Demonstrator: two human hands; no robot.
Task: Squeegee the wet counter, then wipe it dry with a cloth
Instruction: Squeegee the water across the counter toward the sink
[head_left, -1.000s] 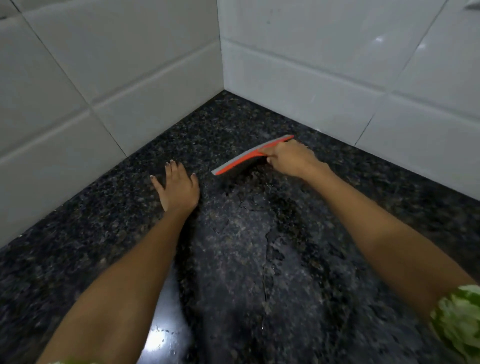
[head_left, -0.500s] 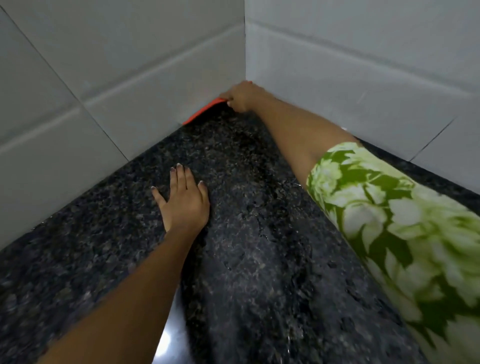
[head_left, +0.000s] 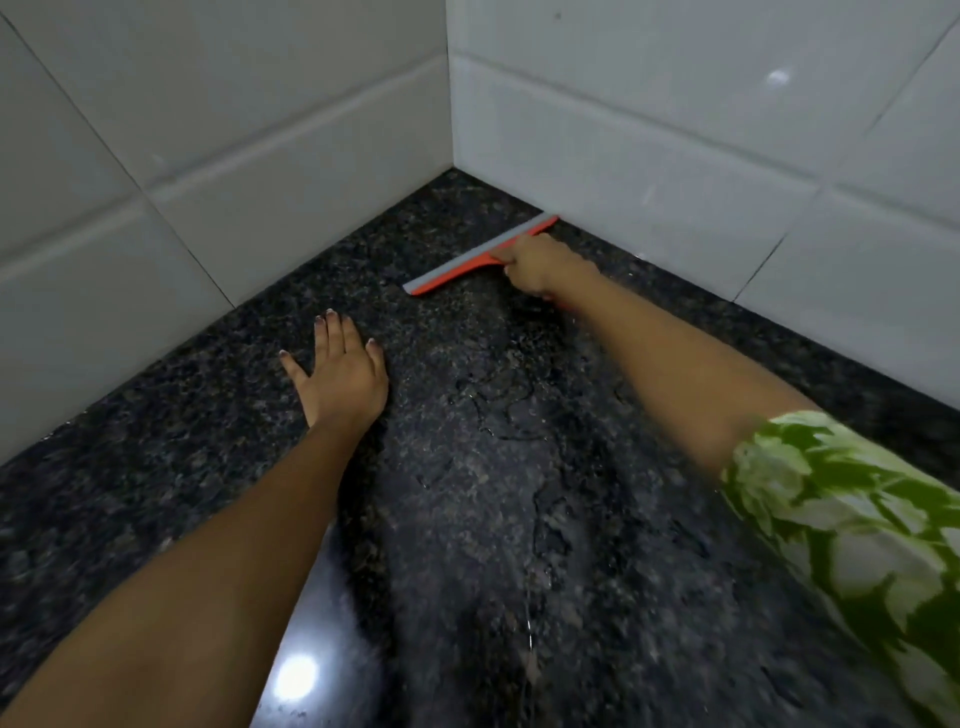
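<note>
1. The squeegee (head_left: 480, 255) lay blade-down on the counter (head_left: 156, 457) near the far corner, where the two tiled walls (head_left: 649, 156) met.
2. Its long axis ran on a diagonal: the far end sat touching or just short of the right-hand wall, and the near end pointed down and left toward the open counter.
3. The right hand (head_left: 535, 265) was wrapped in a fist around the handle, behind the middle of the blade, so the blade lay just beyond the knuckles and across the line of the forearm.
4. The left hand (head_left: 340, 371) held nothing; it rested flat on the counter, palm down with fingers loosely spread, well apart from the blade and nearer the person.
5. Water showed as ragged, glinting edges on the dark stone between the two arms, on the person's side of the blade.
6. Judged from this, the squeegee stage was still under way, and the next pull would probably run straight back along the right forearm, sweeping that wet strip.
7. No cloth was in view.
</note>
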